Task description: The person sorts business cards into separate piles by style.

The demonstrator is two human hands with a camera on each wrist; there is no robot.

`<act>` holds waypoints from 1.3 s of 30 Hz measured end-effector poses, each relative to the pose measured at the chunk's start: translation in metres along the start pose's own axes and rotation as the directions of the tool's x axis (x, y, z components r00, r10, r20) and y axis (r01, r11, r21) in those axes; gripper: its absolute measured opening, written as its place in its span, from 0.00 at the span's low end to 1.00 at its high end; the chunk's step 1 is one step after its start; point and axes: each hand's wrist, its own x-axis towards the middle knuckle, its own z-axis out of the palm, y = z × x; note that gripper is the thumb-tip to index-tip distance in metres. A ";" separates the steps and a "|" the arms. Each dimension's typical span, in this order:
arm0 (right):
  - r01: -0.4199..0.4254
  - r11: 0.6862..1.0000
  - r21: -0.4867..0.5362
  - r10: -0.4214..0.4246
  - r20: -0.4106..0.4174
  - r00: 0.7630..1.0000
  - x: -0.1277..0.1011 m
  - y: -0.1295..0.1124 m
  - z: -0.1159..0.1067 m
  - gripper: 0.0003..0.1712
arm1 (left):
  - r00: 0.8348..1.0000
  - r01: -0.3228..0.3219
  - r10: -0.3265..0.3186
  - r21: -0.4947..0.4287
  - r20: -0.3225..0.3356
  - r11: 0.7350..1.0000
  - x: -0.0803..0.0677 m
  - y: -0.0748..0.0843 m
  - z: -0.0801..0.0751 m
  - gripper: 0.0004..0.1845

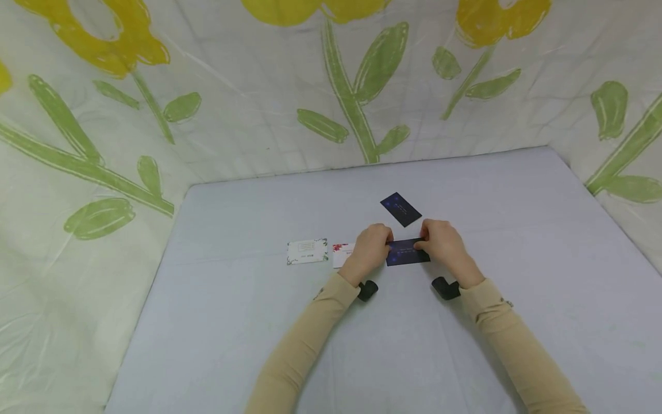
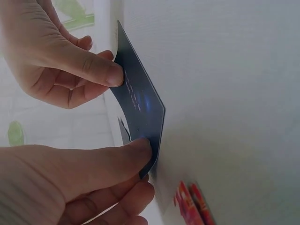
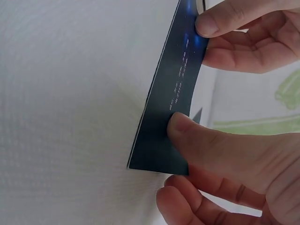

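Head view: both hands (image 1: 408, 248) pinch the dark card's (image 1: 407, 253) short ends.

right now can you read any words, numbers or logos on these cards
No text can be quoted.
Dark blue card pinched by left hand and right hand: pale printed lines, too blurred to read.
Second dark blue card: print too small.
White card with leafy border: framed lines, too small.
White card with red print: partly hidden, unreadable.

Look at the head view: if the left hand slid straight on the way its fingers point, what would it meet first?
Probably the right hand, which pinches the other end of the dark blue card that the left hand holds; depth is uncertain.
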 end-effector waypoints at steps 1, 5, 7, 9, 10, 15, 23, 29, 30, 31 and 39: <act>0.002 1.000 -0.006 -0.002 -0.002 1.000 0.000 0.001 -0.001 0.13 | 1.000 -0.006 0.006 0.006 -0.002 1.000 0.001 0.001 0.000 0.04; 0.002 0.999 -0.040 -0.002 0.001 1.000 0.001 0.003 -0.004 0.12 | 1.000 -0.023 0.023 0.026 -0.005 0.999 0.006 0.003 -0.002 0.05; -0.002 0.998 -0.061 0.002 0.005 1.000 0.001 0.003 -0.005 0.11 | 1.000 -0.026 0.026 0.029 -0.006 0.999 0.008 0.004 -0.002 0.04; -0.006 0.996 -0.084 0.007 0.009 1.000 0.001 0.003 -0.007 0.11 | 1.000 -0.029 0.029 0.023 -0.006 0.999 0.010 0.006 -0.003 0.04; -0.007 0.995 -0.098 0.008 0.008 1.000 0.001 0.004 -0.007 0.11 | 1.000 -0.030 0.030 0.023 -0.008 0.999 0.011 0.007 -0.003 0.04; -0.010 0.990 -0.142 0.010 0.001 1.000 -0.001 0.005 -0.010 0.11 | 0.999 -0.038 0.039 0.032 -0.010 0.999 0.015 0.009 -0.001 0.05; 0.000 1.000 0.011 0.001 -0.127 0.992 0.009 0.012 -0.025 0.13 | 0.994 -0.072 0.071 -0.007 -0.084 0.997 0.028 0.006 -0.011 0.09; -0.035 0.996 0.081 0.042 -0.089 0.995 0.034 0.012 -0.031 0.21 | 0.986 -0.167 0.164 -0.096 -0.033 0.981 0.066 -0.012 -0.027 0.13; -0.047 0.995 0.084 0.053 -0.071 0.996 0.037 0.011 -0.030 0.22 | 0.984 -0.179 0.177 -0.084 -0.025 0.980 0.071 -0.014 -0.027 0.14; -0.062 0.994 0.084 0.067 -0.052 0.996 0.041 0.010 -0.028 0.23 | 0.982 -0.190 0.190 -0.070 -0.018 0.979 0.076 -0.018 -0.025 0.14; -0.114 0.991 -0.076 0.116 0.024 0.993 0.051 -0.001 -0.001 0.32 | 0.960 -0.279 0.279 0.048 0.018 0.959 0.157 -0.089 0.079 0.22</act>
